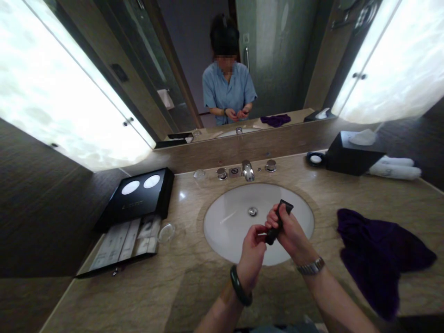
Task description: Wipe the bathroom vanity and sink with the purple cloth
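Observation:
My right hand (290, 233) is wrapped round a small black tube (280, 217) and holds it above the white oval sink (222, 222). My left hand (252, 254) pinches the tube's lower end, at its cap. A dark bangle sits on my left wrist and a metal watch on my right wrist. Both hands are over the front half of the basin.
A chrome tap (247, 170) with two knobs stands behind the sink. A black amenity tray (135, 199) with packets lies at the left, a purple cloth (378, 249) at the right, a black tissue box (350, 152) and rolled white towels (395, 169) at the back right. The mirror reflects me.

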`<control>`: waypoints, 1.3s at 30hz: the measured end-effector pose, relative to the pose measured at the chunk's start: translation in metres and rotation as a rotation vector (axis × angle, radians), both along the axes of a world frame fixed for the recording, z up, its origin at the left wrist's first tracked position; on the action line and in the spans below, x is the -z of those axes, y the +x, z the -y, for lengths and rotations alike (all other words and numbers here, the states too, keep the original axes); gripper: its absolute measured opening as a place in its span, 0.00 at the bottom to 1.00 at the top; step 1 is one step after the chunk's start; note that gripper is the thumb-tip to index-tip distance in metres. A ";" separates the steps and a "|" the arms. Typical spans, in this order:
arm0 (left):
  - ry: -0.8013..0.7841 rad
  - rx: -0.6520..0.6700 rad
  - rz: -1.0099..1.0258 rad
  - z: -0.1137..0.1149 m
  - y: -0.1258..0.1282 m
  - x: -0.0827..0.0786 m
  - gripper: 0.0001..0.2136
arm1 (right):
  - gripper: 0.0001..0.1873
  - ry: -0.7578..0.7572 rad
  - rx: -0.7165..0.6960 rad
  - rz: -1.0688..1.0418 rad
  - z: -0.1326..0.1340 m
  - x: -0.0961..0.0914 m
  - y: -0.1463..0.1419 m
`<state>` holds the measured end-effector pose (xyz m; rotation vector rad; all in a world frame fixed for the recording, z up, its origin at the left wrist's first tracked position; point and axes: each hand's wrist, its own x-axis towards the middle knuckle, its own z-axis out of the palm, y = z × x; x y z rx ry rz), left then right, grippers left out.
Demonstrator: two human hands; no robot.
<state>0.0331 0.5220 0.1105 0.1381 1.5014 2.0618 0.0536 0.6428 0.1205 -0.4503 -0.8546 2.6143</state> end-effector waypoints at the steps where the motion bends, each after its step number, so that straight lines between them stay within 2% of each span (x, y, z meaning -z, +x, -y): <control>1: -0.037 -0.005 -0.021 0.001 -0.005 0.000 0.21 | 0.27 0.080 -0.007 -0.001 -0.004 0.000 -0.003; 4: -0.082 -0.015 -0.069 0.001 -0.021 0.000 0.22 | 0.26 0.305 -0.039 -0.015 -0.011 -0.002 -0.010; 7: -0.043 -0.009 -0.123 -0.003 -0.031 -0.002 0.22 | 0.26 0.449 -0.064 -0.026 -0.014 -0.009 -0.016; 13: 0.061 0.002 -0.099 -0.023 -0.035 -0.012 0.17 | 0.24 0.548 -0.120 -0.038 -0.019 -0.024 -0.024; 18: 0.041 0.045 -0.187 -0.035 -0.036 -0.017 0.12 | 0.22 0.598 -0.116 -0.055 -0.024 -0.037 -0.032; 20: 0.028 0.062 -0.196 -0.036 -0.036 -0.020 0.11 | 0.22 0.570 -0.112 -0.056 -0.028 -0.039 -0.034; 21: 0.026 0.072 -0.194 -0.036 -0.036 -0.021 0.11 | 0.22 0.510 -0.100 -0.057 -0.031 -0.038 -0.034; 24: -0.003 0.120 -0.177 -0.033 -0.033 -0.026 0.16 | 0.22 0.188 -0.013 -0.065 -0.037 -0.032 -0.032; 27: -0.076 0.184 -0.233 -0.029 -0.029 -0.027 0.18 | 0.18 -0.143 0.030 -0.083 -0.036 -0.020 -0.025; 30: -0.121 0.210 -0.304 -0.023 -0.023 -0.021 0.17 | 0.21 -0.317 0.013 -0.077 -0.024 -0.009 -0.020; 32: -0.116 0.227 -0.280 -0.016 -0.019 -0.011 0.20 | 0.24 -0.268 0.000 -0.073 -0.014 -0.004 -0.019; 36: -0.178 0.179 -0.258 0.003 -0.008 0.014 0.29 | 0.30 0.131 -0.036 -0.013 0.003 -0.001 -0.013; 37: -0.199 0.168 -0.253 0.007 -0.005 0.019 0.30 | 0.31 0.179 -0.053 -0.001 0.007 0.000 -0.010; 39: -0.219 0.202 -0.208 0.014 0.001 0.025 0.32 | 0.29 0.141 -0.094 0.004 0.014 0.005 -0.005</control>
